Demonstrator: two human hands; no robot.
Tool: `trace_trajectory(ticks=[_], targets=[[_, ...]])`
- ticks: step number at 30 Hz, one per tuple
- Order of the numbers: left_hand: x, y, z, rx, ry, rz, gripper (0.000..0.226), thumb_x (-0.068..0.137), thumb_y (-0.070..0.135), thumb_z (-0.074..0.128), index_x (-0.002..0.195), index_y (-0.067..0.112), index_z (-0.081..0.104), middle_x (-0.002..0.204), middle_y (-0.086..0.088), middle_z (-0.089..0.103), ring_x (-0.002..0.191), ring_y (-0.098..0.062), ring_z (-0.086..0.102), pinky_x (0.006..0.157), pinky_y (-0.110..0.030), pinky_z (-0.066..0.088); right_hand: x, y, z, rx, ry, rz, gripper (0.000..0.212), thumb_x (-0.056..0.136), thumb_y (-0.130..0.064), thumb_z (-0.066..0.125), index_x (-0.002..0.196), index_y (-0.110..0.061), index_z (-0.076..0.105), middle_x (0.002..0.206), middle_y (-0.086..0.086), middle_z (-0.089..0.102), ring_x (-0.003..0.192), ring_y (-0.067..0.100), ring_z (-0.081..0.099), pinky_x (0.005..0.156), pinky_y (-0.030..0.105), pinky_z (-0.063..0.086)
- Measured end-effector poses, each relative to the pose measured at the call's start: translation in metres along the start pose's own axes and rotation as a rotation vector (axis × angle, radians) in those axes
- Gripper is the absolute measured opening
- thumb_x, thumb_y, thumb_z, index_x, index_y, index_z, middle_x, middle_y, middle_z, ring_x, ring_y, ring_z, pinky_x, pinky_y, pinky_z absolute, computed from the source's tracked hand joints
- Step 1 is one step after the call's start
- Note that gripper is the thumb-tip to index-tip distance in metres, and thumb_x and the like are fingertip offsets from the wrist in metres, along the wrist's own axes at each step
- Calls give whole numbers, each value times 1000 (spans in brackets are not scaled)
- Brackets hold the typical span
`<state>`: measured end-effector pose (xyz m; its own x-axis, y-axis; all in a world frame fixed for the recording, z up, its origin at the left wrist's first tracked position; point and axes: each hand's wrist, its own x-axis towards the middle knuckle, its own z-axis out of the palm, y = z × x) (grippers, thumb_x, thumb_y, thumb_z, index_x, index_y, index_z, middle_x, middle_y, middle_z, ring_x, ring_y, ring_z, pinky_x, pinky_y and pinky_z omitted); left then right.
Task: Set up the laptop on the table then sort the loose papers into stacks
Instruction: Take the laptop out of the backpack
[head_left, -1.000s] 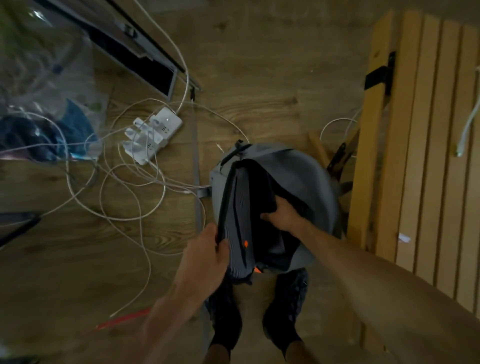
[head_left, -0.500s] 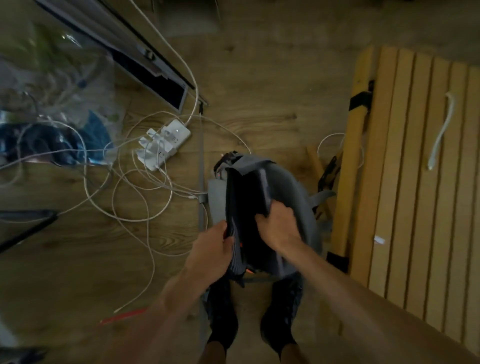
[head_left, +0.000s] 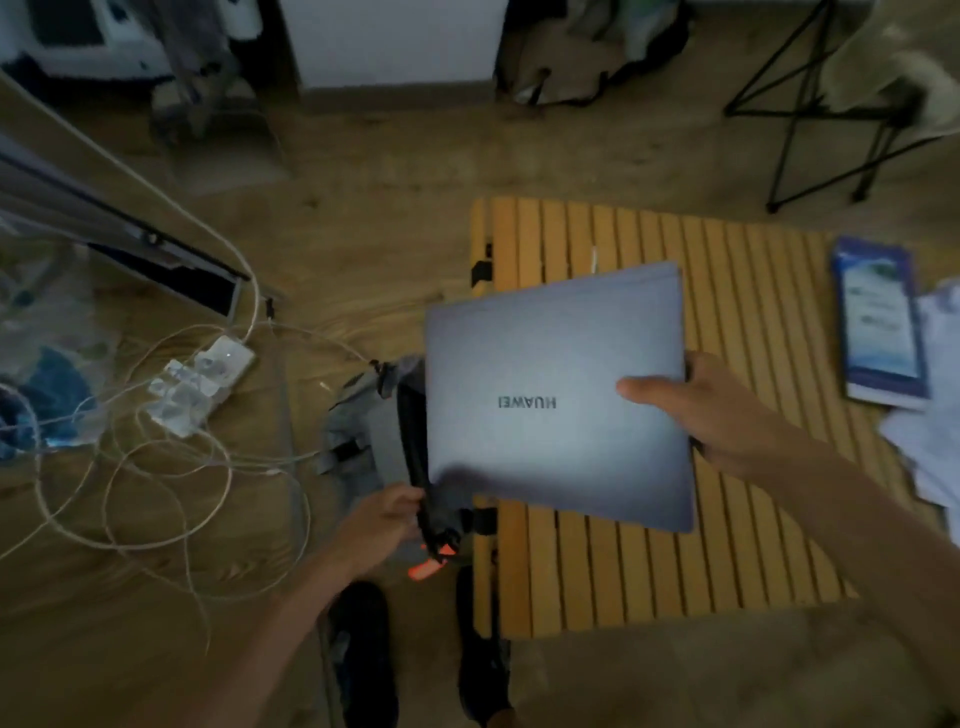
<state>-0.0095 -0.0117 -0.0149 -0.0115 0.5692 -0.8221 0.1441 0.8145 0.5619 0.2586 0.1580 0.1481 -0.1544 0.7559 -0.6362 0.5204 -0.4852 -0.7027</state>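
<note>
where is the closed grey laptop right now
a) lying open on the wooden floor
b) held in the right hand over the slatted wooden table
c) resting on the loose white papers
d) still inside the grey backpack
b: the right hand grips the closed grey laptop by its edge above the slatted wooden table, while the left hand holds the grey backpack on the floor.

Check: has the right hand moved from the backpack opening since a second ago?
Yes. The right hand is out of the backpack, off to its right, and grips the closed laptop over the slatted table.
</note>
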Motion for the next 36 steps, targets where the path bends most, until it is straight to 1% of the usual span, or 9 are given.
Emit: trace_trajectory(ticks=[3, 7, 13, 18, 24, 27, 30, 33, 36], targets=[[-10, 26, 2, -248, 98, -5, 20, 102, 17, 47, 110, 11, 64, 100, -6, 69, 89, -20, 68, 76, -28, 50, -35, 7, -47, 111, 13, 83, 33, 89, -14, 67, 122, -15, 64, 108, 3, 76, 96, 24, 74, 72, 38, 60], [-44, 92, 30, -341, -44, 56, 31, 101, 44, 44, 97, 20, 63, 100, 4, 67, 95, -16, 62, 89, -36, 44, -84, 29, -88, 248, 7, 211, 33, 89, -16, 63, 121, -10, 63, 104, 13, 76, 89, 31, 74, 62, 36, 61], [-49, 155, 94, -272, 27, 176, 15, 99, 19, 54, 112, 18, 62, 108, 3, 72, 99, -17, 68, 92, -41, 52, -88, 77, -141, 415, 19, 332, 31, 94, -20, 61, 123, -11, 61, 111, 18, 73, 96, 36, 72, 69, 42, 61], [5, 179, 166, -36, 143, 128, 16, 94, 26, 60, 108, 19, 61, 106, 1, 68, 98, -19, 65, 94, -50, 51, -14, 134, -209, 304, 111, 299, 33, 91, -26, 69, 119, -10, 67, 110, 10, 75, 96, 29, 73, 78, 43, 58], [69, 205, 260, 75, 251, 64, 26, 94, 25, 61, 116, 11, 64, 114, -2, 66, 104, -22, 62, 94, -44, 51, 74, 191, -284, 135, 145, 297, 39, 89, -34, 72, 118, -9, 63, 116, 4, 69, 97, 21, 65, 82, 37, 50], [86, 214, 280, 217, 320, 54, 27, 96, 28, 59, 113, 8, 62, 108, -2, 63, 100, -22, 60, 82, -37, 49, 104, 209, -300, -24, 189, 279, 54, 88, -43, 72, 128, -10, 56, 120, 3, 63, 104, 22, 59, 83, 35, 48], [96, 217, 285, 369, 394, 55, 28, 99, 30, 54, 109, 4, 60, 101, -6, 60, 93, -25, 57, 71, -33, 39, 122, 219, -298, -130, 204, 247, 55, 89, -44, 70, 128, -9, 56, 121, 2, 63, 111, 26, 60, 82, 36, 49], [101, 218, 286, 415, 469, 51, 35, 98, 31, 55, 119, 3, 57, 115, -13, 62, 101, -32, 58, 82, -44, 49, 132, 228, -291, -210, 230, 207, 49, 90, -41, 69, 126, -9, 60, 123, 8, 66, 111, 28, 62, 86, 38, 52], [100, 218, 287, 474, 493, 61, 42, 95, 29, 59, 130, 6, 51, 125, -13, 57, 114, -36, 56, 93, -49, 50, 136, 237, -283, -257, 269, 211, 47, 90, -39, 70, 125, -9, 60, 122, 9, 65, 111, 29, 61, 82, 37, 52]])
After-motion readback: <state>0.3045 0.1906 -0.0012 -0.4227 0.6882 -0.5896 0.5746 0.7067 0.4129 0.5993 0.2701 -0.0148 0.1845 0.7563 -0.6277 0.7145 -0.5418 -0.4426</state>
